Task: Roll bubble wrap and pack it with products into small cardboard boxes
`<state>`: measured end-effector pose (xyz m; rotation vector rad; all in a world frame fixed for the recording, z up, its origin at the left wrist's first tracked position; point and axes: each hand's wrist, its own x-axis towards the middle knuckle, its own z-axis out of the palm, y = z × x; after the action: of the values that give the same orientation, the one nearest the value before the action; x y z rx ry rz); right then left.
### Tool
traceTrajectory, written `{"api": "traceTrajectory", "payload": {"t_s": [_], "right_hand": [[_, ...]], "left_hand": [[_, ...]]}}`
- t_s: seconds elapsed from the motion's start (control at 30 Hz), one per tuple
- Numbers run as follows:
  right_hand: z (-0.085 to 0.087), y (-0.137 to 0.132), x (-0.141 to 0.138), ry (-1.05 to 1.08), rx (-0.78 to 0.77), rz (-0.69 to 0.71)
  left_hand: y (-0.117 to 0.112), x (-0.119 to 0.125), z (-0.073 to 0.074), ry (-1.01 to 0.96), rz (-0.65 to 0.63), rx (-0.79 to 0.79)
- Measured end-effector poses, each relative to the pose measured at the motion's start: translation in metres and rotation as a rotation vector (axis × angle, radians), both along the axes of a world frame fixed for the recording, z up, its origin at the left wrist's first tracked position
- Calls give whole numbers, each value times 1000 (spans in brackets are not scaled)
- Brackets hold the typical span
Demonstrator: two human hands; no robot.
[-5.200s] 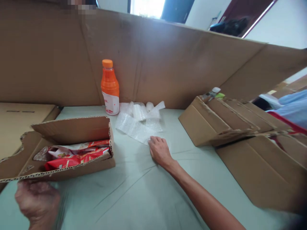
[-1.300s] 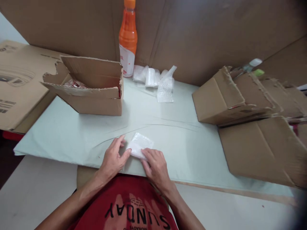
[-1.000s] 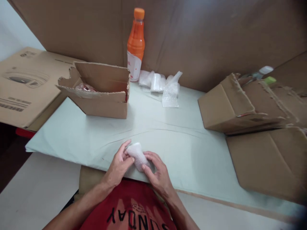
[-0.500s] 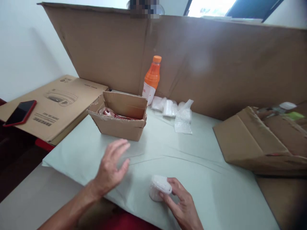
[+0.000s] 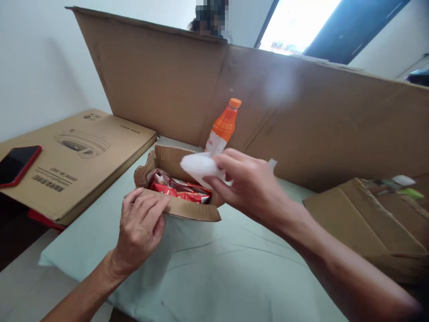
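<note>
While our left hand [image 5: 142, 223] bends its fingers close together over the near edge of the small box [image 5: 196, 211], our right hand [image 5: 250, 181] pinches bubble wrap [image 5: 197, 165] above its right end; bare table [image 5: 217, 264] spans rightward to another carton [image 5: 351, 214].

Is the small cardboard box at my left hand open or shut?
Open: red packets show inside the box, and your left hand is on its front flap.

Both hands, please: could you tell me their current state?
Left hand: curled over cardboard box's near flap; grip unclear.
Right hand: closed, holding a bubble-wrap bundle.
</note>
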<state>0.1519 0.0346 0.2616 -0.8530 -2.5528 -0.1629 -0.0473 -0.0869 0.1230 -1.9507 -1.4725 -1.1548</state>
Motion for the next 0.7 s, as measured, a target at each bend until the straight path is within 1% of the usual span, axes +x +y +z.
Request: {"api": "traceTrajectory", "payload": {"t_s": [0.03,0.1,0.17,0.23,0.27,0.33,0.4,0.43,0.5,0.53,0.57,0.6,0.63,0.67,0.7], "right_hand": [[-5,12,-23,-130,-10,-24],[-24,32,-62,-340,-76,-45],[-45,44,-89,-449,-168,-31],[-61,49,-104,-508,-246,-8],[-64,50,-107,-540,-277,5],[-61,51,-101,-587,-333,41],[-46,50,-80,-540,-361,74],[-38,48,-64,-461,-352,73],[-23,39,-20,-220,-298,4],[-21,32,5,-76,-276,-58],[-23,24,30,64,-263,-140],[-29,15,54,184,-247,-228],[-42,6,73,276,-249,-303],[-58,-3,87,345,-290,-350],[-78,-12,94,368,-387,-340]], "left_hand": [[0,-1,0,-7,-8,-5],[1,-3,0,-23,-27,-15],[3,-5,0,-38,-45,-22],[5,-6,0,-45,-63,-27],[5,-7,0,-47,-71,-28],[4,-8,0,-51,-64,-16],[-1,-10,-1,-81,-16,33],[-3,-13,-1,-116,11,63],[-10,-22,-7,-234,51,92],[-13,-28,-12,-311,66,66],[-14,-35,-20,-399,83,7],[-15,-42,-28,-493,98,-81],[-14,-49,-38,-591,107,-182],[-11,-56,-48,-691,102,-280],[-7,-61,-58,-790,81,-361]]}}
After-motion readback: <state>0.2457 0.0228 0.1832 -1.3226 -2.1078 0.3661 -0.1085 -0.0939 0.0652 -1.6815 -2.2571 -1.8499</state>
